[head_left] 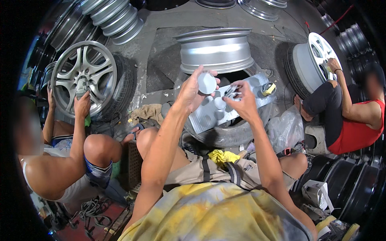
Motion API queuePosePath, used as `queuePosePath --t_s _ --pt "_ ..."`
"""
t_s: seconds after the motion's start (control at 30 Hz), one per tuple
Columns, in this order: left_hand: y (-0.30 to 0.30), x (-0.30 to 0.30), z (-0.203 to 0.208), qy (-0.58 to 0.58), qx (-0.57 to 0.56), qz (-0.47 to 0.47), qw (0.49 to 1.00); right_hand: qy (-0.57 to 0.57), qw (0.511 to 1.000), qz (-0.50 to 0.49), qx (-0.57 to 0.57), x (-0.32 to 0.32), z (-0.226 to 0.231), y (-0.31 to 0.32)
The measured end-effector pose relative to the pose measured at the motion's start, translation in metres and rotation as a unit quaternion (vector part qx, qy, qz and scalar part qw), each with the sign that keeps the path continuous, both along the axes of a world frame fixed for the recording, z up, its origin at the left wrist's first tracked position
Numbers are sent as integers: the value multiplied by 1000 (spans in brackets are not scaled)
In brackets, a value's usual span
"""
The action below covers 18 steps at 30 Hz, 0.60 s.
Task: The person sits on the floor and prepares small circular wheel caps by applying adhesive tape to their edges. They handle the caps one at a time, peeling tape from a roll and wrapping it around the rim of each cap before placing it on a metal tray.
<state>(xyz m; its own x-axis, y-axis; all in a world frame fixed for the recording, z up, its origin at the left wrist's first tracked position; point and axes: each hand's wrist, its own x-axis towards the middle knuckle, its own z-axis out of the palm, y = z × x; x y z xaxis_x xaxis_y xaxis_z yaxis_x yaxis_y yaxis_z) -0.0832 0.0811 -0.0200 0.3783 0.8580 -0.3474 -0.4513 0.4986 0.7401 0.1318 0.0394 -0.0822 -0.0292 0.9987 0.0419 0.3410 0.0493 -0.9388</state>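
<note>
My left hand (189,91) is raised in front of me, its fingers closed around a flat, round grey wheel cap (207,83) that faces me. Just beside it, my right hand (244,101) pinches a small grey-white piece (232,92) with what look like thin prongs; its exact kind is unclear. Below both hands a ribbed, silvery sheet (199,121) lies across a tire (225,138). On the sheet sits a pale round cap (219,103), close to my right fingers. A roll of yellowish tape (268,89) rests toward the sheet's right end.
A silver rim (215,50) stands beyond the tire. At left, a person holds a sanding-type tool (82,85) to a spoked wheel (60,82). At right, a person in red touches a white wheel (317,44). A clear plastic bag (286,128) and a yellow cloth (223,157) lie nearby.
</note>
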Motion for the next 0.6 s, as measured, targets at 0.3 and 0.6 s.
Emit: queuePosePath --t_s 0.3,0.6 --pt "-9 23 33 -125 -70 -81 986 -38 974 31 221 -30 89 -10" --pt "0 5 28 77 49 29 995 -301 952 44 33 -2 -44 3"
